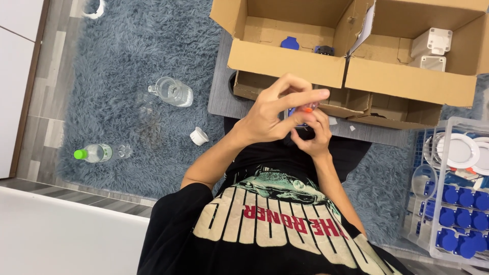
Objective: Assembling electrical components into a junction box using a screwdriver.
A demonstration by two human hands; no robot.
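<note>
While the shaggy grey-blue rug (137,61) spreads across most of the floor, its left edge meets pale wood-look planks, and the open pile there is broken only by a few small things; the two open brown cardboard boxes (351,71) stand side by side on a low grey slatted table (224,97) at the top, their front walls close above the hands, so little free room is left between box edge and the person's black printed shirt (270,219); a clear plastic bin (453,203) at the right edge holds round blue plastic parts and white discs, hemming that side; a clear glass jar (173,91) lies on its side on the rug, well apart from the hands; a clear plastic bottle with a green cap (99,152) lies near the rug's left border; a small white cap (198,136) rests just left of the forearm; the left hand (277,114) and the right hand (310,135) are together in front of the chest, fingers pinched on a small blue piece with an orange tip (307,108) held between them, just below the nearer box wall.
</note>
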